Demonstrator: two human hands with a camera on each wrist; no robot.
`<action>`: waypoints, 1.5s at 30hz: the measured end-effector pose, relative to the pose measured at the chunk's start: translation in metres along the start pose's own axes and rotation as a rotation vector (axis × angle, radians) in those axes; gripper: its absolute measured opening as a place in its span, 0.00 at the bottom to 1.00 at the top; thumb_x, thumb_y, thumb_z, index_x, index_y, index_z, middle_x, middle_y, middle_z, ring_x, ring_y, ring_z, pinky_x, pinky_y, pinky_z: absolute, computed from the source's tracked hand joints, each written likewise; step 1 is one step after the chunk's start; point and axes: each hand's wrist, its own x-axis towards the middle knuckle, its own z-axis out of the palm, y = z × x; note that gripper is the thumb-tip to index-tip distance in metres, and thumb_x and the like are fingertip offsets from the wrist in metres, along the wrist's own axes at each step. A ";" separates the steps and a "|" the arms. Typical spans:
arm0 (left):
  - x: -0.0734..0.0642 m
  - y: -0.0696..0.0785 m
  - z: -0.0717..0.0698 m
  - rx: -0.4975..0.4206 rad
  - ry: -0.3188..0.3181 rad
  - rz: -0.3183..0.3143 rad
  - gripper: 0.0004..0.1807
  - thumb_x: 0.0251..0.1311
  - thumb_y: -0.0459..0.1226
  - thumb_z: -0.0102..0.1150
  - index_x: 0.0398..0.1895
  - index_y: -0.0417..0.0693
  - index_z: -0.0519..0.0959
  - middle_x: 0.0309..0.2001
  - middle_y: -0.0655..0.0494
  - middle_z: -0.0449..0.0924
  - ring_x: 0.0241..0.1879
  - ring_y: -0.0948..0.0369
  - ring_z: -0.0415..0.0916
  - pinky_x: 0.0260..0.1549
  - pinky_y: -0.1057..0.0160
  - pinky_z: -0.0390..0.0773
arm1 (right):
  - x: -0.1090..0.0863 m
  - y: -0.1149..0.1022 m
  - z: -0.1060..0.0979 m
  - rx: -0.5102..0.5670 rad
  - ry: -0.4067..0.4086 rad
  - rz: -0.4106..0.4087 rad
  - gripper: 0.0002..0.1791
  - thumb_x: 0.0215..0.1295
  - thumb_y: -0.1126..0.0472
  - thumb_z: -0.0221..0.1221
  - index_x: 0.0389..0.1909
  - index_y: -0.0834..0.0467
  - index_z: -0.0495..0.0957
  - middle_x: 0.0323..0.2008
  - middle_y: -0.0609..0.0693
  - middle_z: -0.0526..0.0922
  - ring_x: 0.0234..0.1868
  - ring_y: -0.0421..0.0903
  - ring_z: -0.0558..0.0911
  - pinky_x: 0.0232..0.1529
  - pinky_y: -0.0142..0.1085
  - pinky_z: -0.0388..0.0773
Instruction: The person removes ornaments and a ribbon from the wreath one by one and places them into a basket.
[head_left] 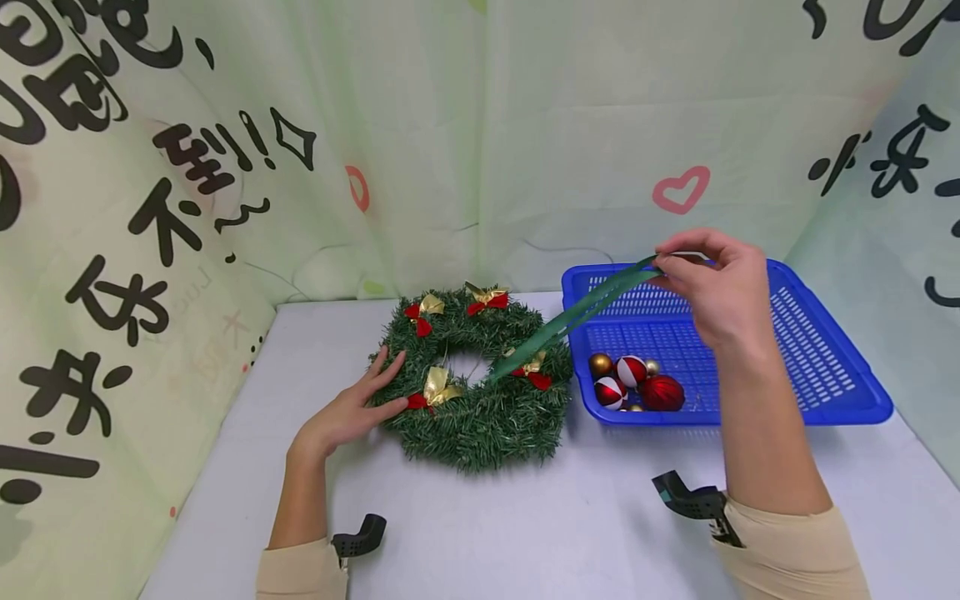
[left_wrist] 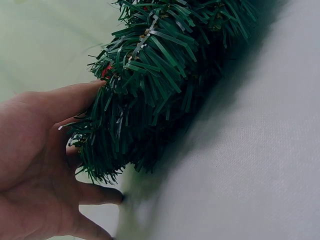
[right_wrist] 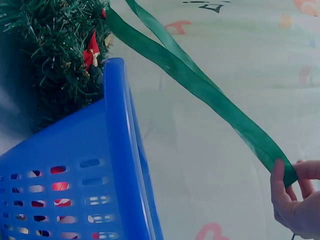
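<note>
A green wreath (head_left: 480, 425) lies on the table, dressed with several red and gold bows (head_left: 438, 387). My left hand (head_left: 352, 417) rests on its left side, fingers spread and fairly straight. In the left wrist view the thumb (left_wrist: 75, 97) touches the needles near a bit of red, with other fingers beside the outer edge. Between thumb and fingers my right hand (head_left: 723, 287) pinches the end of a green ribbon (head_left: 581, 308), raised above the basket. The doubled ribbon slants down to the wreath's centre; how it meets the wreath is unclear.
A blue plastic basket (head_left: 840, 408) stands right of the wreath, close to it. Inside lie several baubles, among them a dark red one (head_left: 662, 393) and a red-and-white one (head_left: 631, 371). A pale printed curtain (head_left: 525, 167) hangs behind the white table (head_left: 525, 533).
</note>
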 end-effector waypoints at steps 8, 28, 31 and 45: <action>0.001 0.000 0.000 0.002 -0.004 -0.003 0.43 0.77 0.53 0.55 0.86 0.68 0.45 0.86 0.57 0.25 0.82 0.35 0.32 0.72 0.24 0.47 | 0.001 -0.002 -0.011 0.090 0.068 -0.042 0.06 0.64 0.74 0.68 0.40 0.66 0.89 0.44 0.53 0.80 0.39 0.44 0.88 0.39 0.31 0.87; 0.001 0.001 0.000 0.008 -0.002 -0.002 0.43 0.77 0.53 0.55 0.86 0.68 0.45 0.86 0.57 0.25 0.82 0.34 0.32 0.71 0.23 0.46 | -0.002 -0.024 -0.042 0.251 0.284 -0.083 0.10 0.59 0.72 0.73 0.41 0.69 0.87 0.43 0.53 0.80 0.44 0.47 0.86 0.41 0.32 0.87; 0.001 0.001 0.000 0.007 -0.004 -0.005 0.43 0.77 0.53 0.55 0.86 0.67 0.44 0.86 0.57 0.25 0.82 0.34 0.32 0.71 0.23 0.46 | -0.002 -0.026 -0.043 0.270 0.301 -0.101 0.11 0.58 0.72 0.73 0.41 0.71 0.87 0.42 0.54 0.81 0.43 0.47 0.86 0.42 0.33 0.87; 0.002 -0.003 0.001 0.000 -0.002 -0.008 0.43 0.76 0.54 0.55 0.86 0.70 0.44 0.86 0.59 0.25 0.83 0.35 0.31 0.72 0.23 0.46 | -0.004 -0.018 -0.043 0.246 0.246 -0.090 0.09 0.59 0.76 0.70 0.41 0.70 0.87 0.42 0.54 0.82 0.42 0.47 0.87 0.40 0.33 0.87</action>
